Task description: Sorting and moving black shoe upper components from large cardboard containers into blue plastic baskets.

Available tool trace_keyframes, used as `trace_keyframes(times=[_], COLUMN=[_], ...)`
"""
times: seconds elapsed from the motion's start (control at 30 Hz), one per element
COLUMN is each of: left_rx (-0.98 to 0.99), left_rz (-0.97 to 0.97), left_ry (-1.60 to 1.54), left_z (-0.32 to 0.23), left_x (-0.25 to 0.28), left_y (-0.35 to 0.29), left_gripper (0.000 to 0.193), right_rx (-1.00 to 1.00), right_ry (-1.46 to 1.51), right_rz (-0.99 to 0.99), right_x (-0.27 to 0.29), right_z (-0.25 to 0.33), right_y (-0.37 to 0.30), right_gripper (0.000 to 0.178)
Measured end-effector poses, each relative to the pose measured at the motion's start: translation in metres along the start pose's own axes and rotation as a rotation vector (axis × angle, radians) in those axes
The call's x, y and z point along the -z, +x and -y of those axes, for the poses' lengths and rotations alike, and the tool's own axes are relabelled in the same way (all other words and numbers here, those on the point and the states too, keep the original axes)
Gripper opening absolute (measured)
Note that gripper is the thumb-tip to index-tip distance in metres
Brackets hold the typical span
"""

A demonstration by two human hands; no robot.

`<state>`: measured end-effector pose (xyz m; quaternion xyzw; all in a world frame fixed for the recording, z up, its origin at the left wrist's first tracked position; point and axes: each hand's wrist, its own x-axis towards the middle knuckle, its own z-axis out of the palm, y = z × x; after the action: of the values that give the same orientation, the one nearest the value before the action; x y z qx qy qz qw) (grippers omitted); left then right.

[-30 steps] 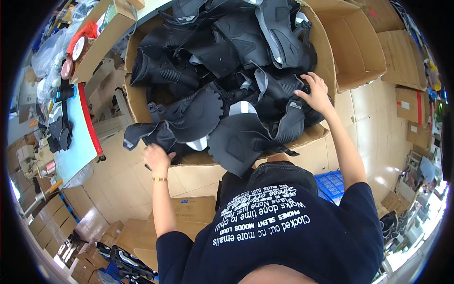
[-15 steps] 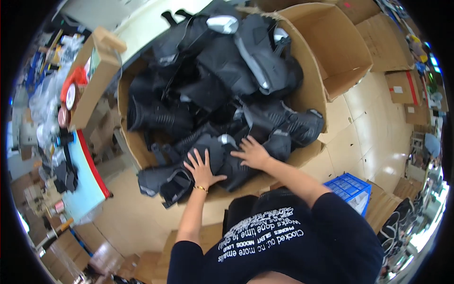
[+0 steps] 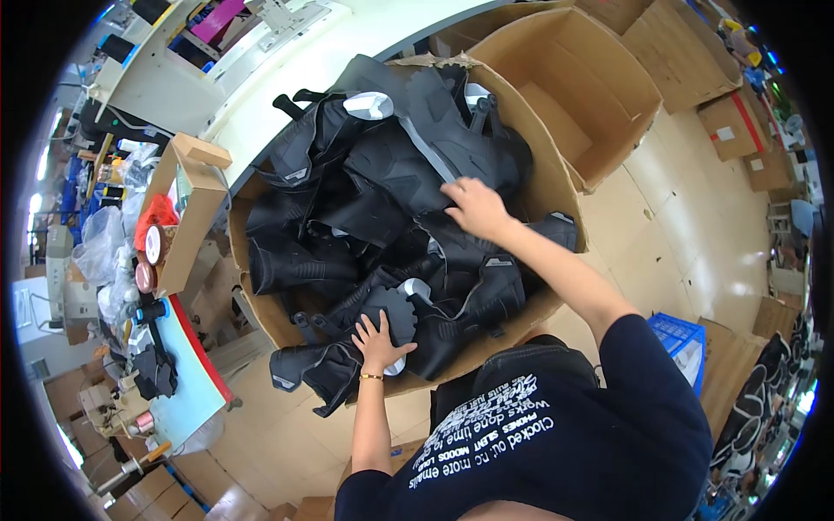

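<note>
A large cardboard box (image 3: 560, 165) in front of me is heaped with black, boot-like fabric pieces with straps and grey shiny patches. My left hand (image 3: 377, 346) lies with its fingers spread on a black piece (image 3: 400, 314) at the near side of the heap. Farther in and to the right, my right hand (image 3: 479, 210) rests its slightly bent fingers by the end of a grey strip (image 3: 426, 149) on another black piece (image 3: 447, 104). The fingers and thumb look apart, and I see no grip on the piece. Underneath, the heap's lower layers are hidden.
Another cardboard box (image 3: 599, 61) stands behind at the right. A white table (image 3: 287, 69) borders the far left side. Left of the heap are a cardboard holder (image 3: 195, 217) and a pale blue, red-edged tabletop (image 3: 191, 369). A blue crate (image 3: 682, 334) sits at my right.
My right hand has moved away from the near side of the heap, up to the grey-striped piece. My left hand stays spread on the near pieces. The whole view has shifted.
</note>
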<state>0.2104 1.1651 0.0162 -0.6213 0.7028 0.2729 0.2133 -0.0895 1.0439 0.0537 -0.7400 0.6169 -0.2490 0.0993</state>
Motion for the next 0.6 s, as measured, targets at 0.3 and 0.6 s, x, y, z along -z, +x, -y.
trace_keyframes(times=[0.3,0.6], left_rx=[-0.048,0.097], left_rz=[-0.324,-0.743], left_ry=[-0.68,-0.575], left_z=[-0.094,-0.205], left_x=[0.027,0.014], left_y=[-0.022,0.032], left_gripper=[0.067,0.09], right_rx=[0.002,0.032], right_ry=[-0.417,0.245], right_rz=[0.186,0.079], right_x=[-0.036,0.115], right_z=[-0.109,-0.16], right_y=[0.013,0.102], right_gripper=[0.093,0.041])
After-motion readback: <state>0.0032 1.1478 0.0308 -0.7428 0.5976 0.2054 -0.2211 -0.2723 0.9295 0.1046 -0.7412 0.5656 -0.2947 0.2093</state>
